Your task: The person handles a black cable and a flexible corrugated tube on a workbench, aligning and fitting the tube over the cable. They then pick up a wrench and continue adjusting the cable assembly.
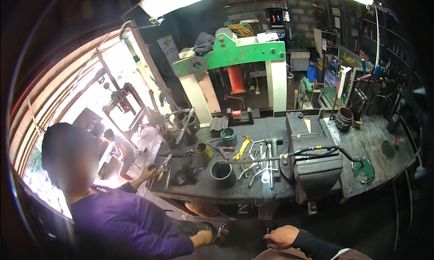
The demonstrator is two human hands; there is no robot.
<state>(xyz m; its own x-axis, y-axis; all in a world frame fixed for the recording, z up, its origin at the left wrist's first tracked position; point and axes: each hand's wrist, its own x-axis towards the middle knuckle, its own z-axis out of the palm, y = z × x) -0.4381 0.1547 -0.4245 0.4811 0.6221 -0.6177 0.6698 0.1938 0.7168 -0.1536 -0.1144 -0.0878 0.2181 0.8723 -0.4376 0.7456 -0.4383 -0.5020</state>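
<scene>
My right hand (282, 237) is at the lower edge, in a black sleeve, in front of the bench. Its fingers are curled; a small dark reddish bit shows at the fingertips, too little to name. My left hand is out of view. To the left, a co-worker in a purple shirt (126, 219) has one hand (147, 173) at the bench edge by some pliers (163, 167). That person's other hand (202, 237) is low, beside a small dark container (222, 233).
Wrenches (270, 163), a yellow tool (243, 148) and cans (222, 172) lie on the workbench (194, 187). A long dark cable (312, 150) crosses over the large vise (316, 169). Behind stands a green press frame (244, 53). Another person (120, 151) crouches outside, far left.
</scene>
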